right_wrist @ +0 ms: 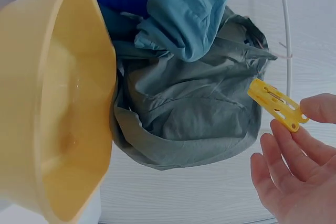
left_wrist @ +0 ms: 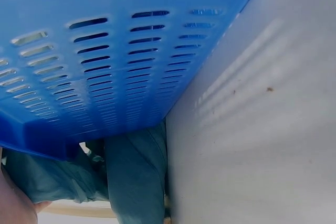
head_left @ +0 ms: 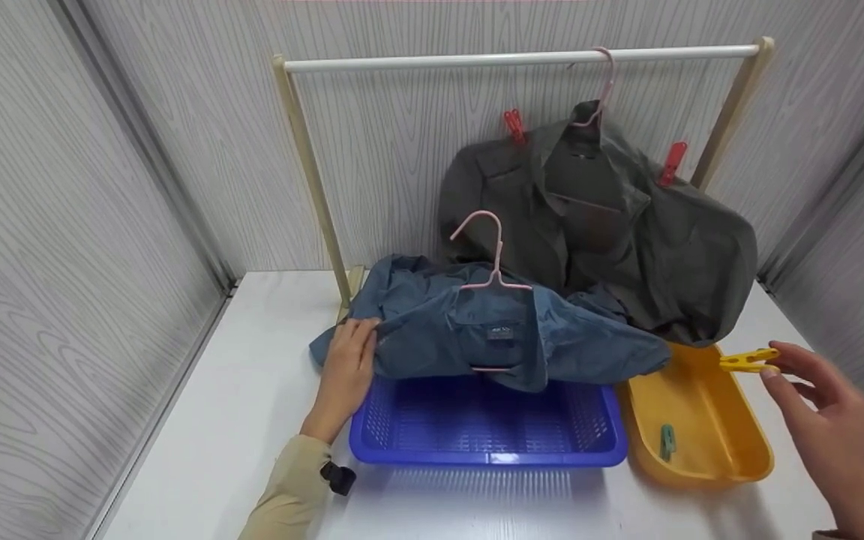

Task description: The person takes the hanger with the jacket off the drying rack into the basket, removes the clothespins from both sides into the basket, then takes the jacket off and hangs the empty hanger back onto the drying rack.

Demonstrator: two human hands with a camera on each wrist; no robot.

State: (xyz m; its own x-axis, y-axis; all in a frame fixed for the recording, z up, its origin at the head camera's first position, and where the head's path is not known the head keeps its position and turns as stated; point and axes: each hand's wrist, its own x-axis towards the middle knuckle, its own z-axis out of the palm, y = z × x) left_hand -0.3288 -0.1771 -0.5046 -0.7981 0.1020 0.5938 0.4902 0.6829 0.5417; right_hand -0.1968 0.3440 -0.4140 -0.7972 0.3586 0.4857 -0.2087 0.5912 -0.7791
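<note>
A blue shirt (head_left: 417, 337) on a pink hanger (head_left: 498, 262) lies across the back of a blue basket (head_left: 488, 456). My left hand (head_left: 346, 364) holds the shirt at its left shoulder; the thumb is hidden in the head view. To the right, my right hand (head_left: 826, 405) pinches a yellow clothespin (head_left: 748, 361) between thumb and fingers, above the edge of a yellow tub (head_left: 754, 442). In the right wrist view the same clothespin (right_wrist: 275, 103) shows its ends pressed by the thumb and fingers. A green clothespin (head_left: 667, 442) sits in the tub.
A dark grey garment (head_left: 672, 255) hangs behind on a pink hanger from a white rail (head_left: 432, 61) with wooden posts. Red clothespins (head_left: 673, 163) are clipped on both its shoulders. Wood-patterned walls (head_left: 42, 270) enclose the white table (head_left: 199, 405).
</note>
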